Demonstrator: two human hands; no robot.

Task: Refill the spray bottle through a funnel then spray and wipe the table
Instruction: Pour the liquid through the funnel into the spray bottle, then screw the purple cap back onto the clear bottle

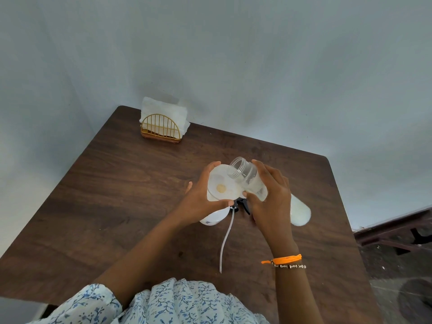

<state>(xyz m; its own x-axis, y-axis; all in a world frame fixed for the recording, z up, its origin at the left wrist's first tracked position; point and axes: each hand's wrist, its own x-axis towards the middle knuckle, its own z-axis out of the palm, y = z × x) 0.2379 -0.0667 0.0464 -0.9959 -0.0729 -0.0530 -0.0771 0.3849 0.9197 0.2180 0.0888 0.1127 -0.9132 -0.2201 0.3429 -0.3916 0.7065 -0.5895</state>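
Your left hand (201, 202) curls its fingers around the funnel (222, 185) rim, steadying it over the bottle (214, 217) at the table (117, 195) centre. Your right hand (271, 202) grips a clear jar (247, 178), tipped with its mouth over the funnel. Just beneath your hands lies the black sprayer head (242, 204), its tube (225, 239) trailing toward 6 o'clock. A white lid (300, 212) sits at 3 o'clock, partly behind your right hand. A napkin holder (161, 129) stands at 11 o'clock. Your left hand hides most of the bottle; whether liquid flows is unclear.
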